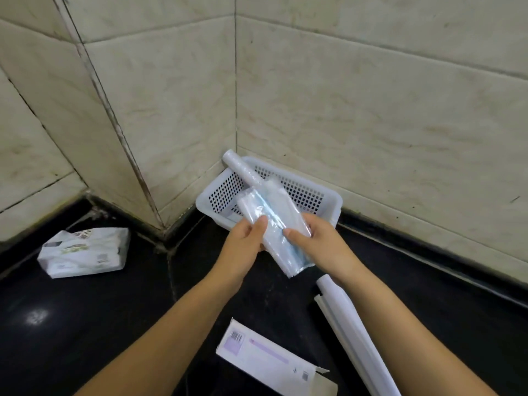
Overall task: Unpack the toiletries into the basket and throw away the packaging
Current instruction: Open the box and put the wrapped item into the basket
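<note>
Closest to me on the black counter [85, 324] lies an opened white box [265, 358], its end flap torn up and, as far as I can tell, emptied; just right of it a long white carton [351, 330] runs under my right forearm and off the bottom edge, so I cannot see its whole length or whether anything is inside. Above these I hold a clear plastic packet [274, 224] between both hands: my left hand [243, 241] is closed around its upper left side, thumb on top, and my right hand [317, 238] pinches its right edge with thumb and fingers. The packet shows pale blue and white contents, but the film glares and I cannot make out what the item is, nor whether the wrap is already torn. Off to the left, well apart, sits a soft pack of tissues [85, 252], still wrapped. Beyond my hands the white basket [320, 195] stands in the corner against the tiled wall [371, 95], with a white roll [243, 170] leaning in it, one end resting over the back rim. My packet hides much of the basket floor. I judge the job roughly midway: one thing is in, this packet is in hand, the tissues wait, and the packaging is not yet thrown away; no bin is in view.
</note>
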Available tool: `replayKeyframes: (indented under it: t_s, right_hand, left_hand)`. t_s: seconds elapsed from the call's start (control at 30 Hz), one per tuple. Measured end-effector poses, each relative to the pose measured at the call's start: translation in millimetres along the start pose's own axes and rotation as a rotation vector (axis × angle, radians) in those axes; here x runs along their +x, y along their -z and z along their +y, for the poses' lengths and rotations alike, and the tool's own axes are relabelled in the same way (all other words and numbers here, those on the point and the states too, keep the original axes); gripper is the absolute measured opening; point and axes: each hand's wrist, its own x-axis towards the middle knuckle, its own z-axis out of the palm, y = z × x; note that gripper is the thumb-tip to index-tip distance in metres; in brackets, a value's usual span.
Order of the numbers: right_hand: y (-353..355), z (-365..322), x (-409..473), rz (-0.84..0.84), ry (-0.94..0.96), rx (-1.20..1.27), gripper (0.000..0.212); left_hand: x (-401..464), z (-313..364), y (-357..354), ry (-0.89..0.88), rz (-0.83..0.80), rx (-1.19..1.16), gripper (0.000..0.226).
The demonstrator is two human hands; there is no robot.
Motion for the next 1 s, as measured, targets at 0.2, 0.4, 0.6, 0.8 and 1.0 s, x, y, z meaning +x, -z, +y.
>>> replayKeyframes:
  t_s: [0.2, 0.4, 0.6, 0.8, 1.0]
  right_hand:
    - [5.9, 10.1, 24.8, -0.173, -0.104, 0.286, 0.025]
    - [8.7, 15.0, 84.0, -0.077, -0.192, 0.048, 0.013]
    - [-38.9, 29.6, 147.5, -0.068, -0.056, -0.529, 0.023]
    - [-75.3, 63.5, 167.1, -0.393, -0.236, -0.784, 0.016]
    - [-56.0, 54.9, 145.4, -0.252, -0.088, -0.938, 0.039]
  left_hand:
    - [31.9, -6.1, 7.5, 0.084, -0.117, -0.113, 0.030]
    - [79.6, -27.4, 65.5, -0.164, -0.118, 0.782, 0.030]
    - [85.3, -73.2, 86.8, -0.474, 0.066, 1.464, 0.040]
    - [89.5, -78.3, 84.4, -0.544, 0.152, 1.507, 0.039]
    - [87.3, -71.4, 83.4, -0.488, 0.068, 1.529, 0.041]
